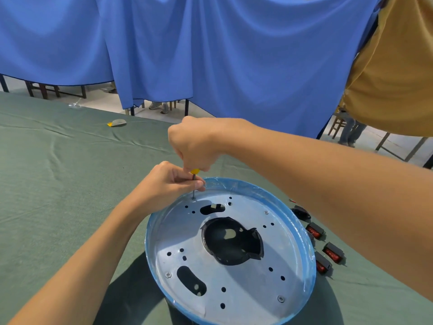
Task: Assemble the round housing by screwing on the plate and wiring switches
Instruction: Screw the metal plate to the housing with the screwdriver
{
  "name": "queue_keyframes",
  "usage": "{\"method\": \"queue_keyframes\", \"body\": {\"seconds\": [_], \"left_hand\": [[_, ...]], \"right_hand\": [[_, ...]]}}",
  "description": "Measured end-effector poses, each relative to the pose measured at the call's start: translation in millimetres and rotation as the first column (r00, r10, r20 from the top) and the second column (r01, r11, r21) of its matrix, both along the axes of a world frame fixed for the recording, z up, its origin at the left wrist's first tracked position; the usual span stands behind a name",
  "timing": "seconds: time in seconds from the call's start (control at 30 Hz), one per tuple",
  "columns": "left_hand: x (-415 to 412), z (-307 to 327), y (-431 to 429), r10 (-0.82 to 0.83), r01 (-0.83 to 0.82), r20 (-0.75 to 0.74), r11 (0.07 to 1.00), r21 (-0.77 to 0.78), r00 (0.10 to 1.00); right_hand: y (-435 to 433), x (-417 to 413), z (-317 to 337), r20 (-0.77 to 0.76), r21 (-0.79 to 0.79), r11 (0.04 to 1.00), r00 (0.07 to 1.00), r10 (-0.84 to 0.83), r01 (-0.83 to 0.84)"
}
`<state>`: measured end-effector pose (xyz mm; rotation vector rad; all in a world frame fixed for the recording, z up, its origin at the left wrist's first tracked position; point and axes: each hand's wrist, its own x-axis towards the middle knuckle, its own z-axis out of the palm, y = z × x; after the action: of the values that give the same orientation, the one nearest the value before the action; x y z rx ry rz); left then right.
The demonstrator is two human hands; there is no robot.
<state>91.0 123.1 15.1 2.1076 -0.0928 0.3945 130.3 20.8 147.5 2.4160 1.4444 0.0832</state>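
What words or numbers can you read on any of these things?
None can be read.
Plate: only holes and screws, no writing.
Switches: no marks show.
Screwdriver: handle mostly hidden in the right hand.
Small yellow and grey thing far off on the table: too small to tell.

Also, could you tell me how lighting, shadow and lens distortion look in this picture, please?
Head view: soft light; pale sheen on the silver perforated metal plate; dark shadow on the green cloth table left of the blue-rimmed round housing; wide lens stretches both forearms; yellow-handled screwdriver is sharp.
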Motion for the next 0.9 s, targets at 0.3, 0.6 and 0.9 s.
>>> {"method": "queue_keyframes", "body": {"seconds": [0.3,0.6,0.9], "left_hand": [[-1.4,0.9,1.1,0.038,-0.039,0.035,0.999,0.007,0.999],[-1.5,-0.3,2.9,0.005,-0.005,0.000,1.000,0.002,1.000],[0.9,-0.8,-2.4,0.018,-0.018,-0.002,1.000,0.025,1.000]], "right_hand": [[8.9,-4.6,7.8,-0.165,-0.076,0.960,0.946,-0.278,0.269],[-2.1,-1.5,9.3,0.113,-0.172,0.985,0.993,0.021,-0.001],[2.4,-2.9,8.5,-0.048,-0.170,0.950,0.961,-0.274,0.262]]}}
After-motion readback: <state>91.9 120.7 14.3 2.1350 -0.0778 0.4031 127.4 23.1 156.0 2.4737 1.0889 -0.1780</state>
